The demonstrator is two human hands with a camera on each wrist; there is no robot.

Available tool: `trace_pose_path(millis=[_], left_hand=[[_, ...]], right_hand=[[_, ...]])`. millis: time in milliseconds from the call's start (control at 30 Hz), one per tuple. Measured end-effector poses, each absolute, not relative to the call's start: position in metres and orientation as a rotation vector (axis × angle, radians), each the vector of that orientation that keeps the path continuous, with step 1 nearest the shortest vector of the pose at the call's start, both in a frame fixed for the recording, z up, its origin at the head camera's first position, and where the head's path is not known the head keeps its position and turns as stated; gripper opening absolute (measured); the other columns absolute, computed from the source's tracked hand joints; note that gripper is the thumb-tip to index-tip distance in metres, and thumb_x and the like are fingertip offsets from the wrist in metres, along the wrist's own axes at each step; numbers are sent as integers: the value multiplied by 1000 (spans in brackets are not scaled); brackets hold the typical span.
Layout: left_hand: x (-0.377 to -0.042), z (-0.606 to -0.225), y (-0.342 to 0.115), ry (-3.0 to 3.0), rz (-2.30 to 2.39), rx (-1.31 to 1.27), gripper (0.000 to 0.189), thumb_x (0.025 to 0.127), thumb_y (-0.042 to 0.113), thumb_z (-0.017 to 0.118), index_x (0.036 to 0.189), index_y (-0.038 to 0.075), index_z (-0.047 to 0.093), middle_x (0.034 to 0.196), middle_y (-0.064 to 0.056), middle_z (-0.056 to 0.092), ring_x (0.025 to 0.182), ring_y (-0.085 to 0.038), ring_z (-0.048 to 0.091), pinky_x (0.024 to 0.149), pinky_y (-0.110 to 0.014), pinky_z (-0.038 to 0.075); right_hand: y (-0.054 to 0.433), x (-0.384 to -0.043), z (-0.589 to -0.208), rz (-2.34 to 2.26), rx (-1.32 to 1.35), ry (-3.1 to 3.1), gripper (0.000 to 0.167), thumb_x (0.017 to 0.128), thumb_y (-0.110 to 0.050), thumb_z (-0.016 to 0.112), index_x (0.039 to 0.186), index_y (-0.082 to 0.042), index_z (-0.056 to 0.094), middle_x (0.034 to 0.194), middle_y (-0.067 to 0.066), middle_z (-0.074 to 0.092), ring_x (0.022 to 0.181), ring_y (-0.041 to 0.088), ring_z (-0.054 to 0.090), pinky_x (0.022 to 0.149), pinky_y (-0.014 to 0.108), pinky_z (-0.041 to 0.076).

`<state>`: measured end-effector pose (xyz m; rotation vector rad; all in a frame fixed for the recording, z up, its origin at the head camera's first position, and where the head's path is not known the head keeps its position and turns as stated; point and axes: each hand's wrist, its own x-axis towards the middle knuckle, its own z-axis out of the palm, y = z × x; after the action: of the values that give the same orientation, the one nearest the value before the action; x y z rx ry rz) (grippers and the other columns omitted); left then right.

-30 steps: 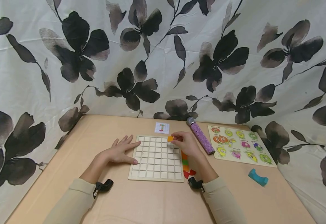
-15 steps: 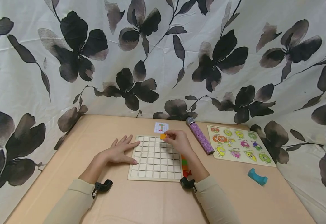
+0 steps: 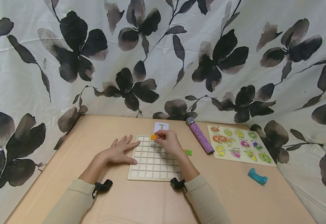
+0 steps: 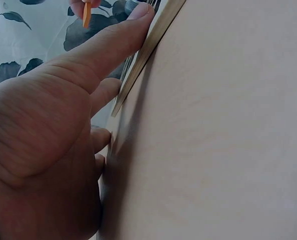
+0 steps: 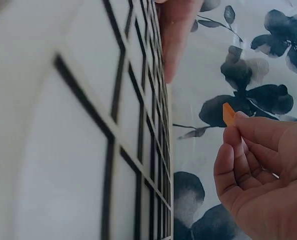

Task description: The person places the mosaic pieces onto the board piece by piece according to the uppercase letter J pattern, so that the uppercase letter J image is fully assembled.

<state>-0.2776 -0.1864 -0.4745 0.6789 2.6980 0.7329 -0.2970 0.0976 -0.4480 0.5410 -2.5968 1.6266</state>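
head: i note the right hand (image 3: 168, 142) pinching an orange tile (image 3: 153, 137) over the far edge of the board (image 3: 154, 175); left hand (image 3: 120, 151) spread, thumb on its left edge. i'd brace there and lower the tile flat and square. left wrist: tile edge-on, long axis near upright. right wrist: it slants up from the pinch.

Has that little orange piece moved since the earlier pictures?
Yes: in the head view, pinched in the right hand, the orange piece has moved left along the far edge of the gridded board.
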Motion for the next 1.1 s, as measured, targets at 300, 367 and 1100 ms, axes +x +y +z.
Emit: trace_pose_path(millis=[300,367,1100], left_hand=[[-278,-476,-186,2693,729,681,99,82,64,79,163,27,37,174,-24,5,160,-49,-4,121,-75,-8],[-279,-477,-186,2694,723,678,99,82,64,79,163,27,36,174,-23,4,160,-49,-4,121,-75,-8],[-277,-476,-186,2700,727,676,98,82,62,80,163,26,37,174,-24,5,160,-50,-3,121,-75,-7]], right_hand=[[98,-297,-459,1656,565,-2636,23,93,-6,77,115,-1,77,93,9,71,78,14,62,66,20,51],[99,-298,-462,1701,583,-2630,22,93,-7,77,115,-1,76,93,9,71,77,14,61,64,20,51],[98,-310,-496,1502,627,-2674,20,94,-11,78,113,-4,77,95,5,72,80,13,60,70,22,51]])
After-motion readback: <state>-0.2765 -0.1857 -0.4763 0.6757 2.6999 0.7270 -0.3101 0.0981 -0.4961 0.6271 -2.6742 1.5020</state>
